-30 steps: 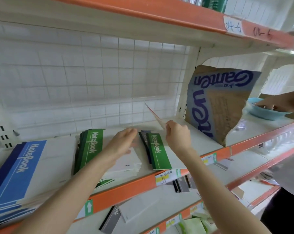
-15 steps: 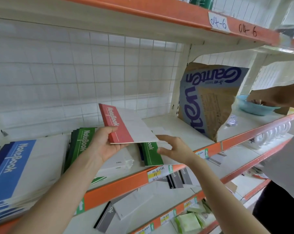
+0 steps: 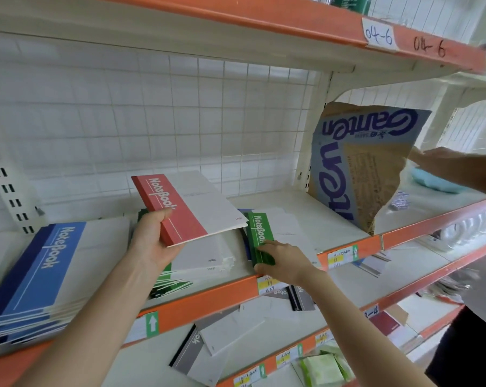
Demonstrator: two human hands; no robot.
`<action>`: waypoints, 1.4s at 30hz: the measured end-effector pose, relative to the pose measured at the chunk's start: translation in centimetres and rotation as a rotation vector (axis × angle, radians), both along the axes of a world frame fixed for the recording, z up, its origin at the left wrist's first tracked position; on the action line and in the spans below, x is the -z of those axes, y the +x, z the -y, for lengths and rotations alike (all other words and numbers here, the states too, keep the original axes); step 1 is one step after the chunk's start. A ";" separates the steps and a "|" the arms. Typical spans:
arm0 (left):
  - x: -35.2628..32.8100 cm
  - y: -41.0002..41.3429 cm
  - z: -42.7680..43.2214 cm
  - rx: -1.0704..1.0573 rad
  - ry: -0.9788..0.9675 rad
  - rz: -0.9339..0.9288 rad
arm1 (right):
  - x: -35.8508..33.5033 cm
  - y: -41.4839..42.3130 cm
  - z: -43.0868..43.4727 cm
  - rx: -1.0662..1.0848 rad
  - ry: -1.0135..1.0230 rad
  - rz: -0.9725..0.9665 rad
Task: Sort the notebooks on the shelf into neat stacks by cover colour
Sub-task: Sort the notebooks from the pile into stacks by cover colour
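Note:
My left hand [image 3: 151, 241] grips a red-and-white notebook [image 3: 191, 208] by its spine and holds it tilted above the middle of the shelf [image 3: 208, 298]. Under it lies a messy pile of green notebooks [image 3: 172, 284], mostly hidden by white covers. My right hand [image 3: 282, 262] rests with its fingers on the near end of a green notebook [image 3: 260, 233] that tops a small pile to the right; whether it grips it is unclear. A stack of blue notebooks [image 3: 37, 272] lies at the left end.
A torn blue-and-brown cardboard sheet [image 3: 359, 163] stands at the shelf's right end. Another person's hand [image 3: 443, 163] reaches beside it over a light blue bowl [image 3: 431, 181]. Grey notebooks [image 3: 205, 350] lie scattered on the lower shelf. A wire grid backs the shelf.
The red notebook passed from my right hand to my left hand, which now holds it flat and tilted. My right hand dropped onto the green notebook at the right.

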State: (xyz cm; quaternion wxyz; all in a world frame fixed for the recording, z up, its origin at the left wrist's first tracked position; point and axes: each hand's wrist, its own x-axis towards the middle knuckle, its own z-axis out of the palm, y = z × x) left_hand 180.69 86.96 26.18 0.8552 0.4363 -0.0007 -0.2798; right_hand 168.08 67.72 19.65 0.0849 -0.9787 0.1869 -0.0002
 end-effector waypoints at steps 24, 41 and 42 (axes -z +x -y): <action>0.4 -2.2 1.1 0.106 0.118 0.006 | -3.6 0.1 -3.9 -0.421 0.618 0.479; 0.7 0.3 -2.8 -0.007 0.249 0.044 | -0.2 2.9 0.9 0.095 0.050 -0.070; 0.7 0.3 -2.9 -0.012 0.250 0.048 | -0.2 2.9 1.1 0.110 0.050 -0.035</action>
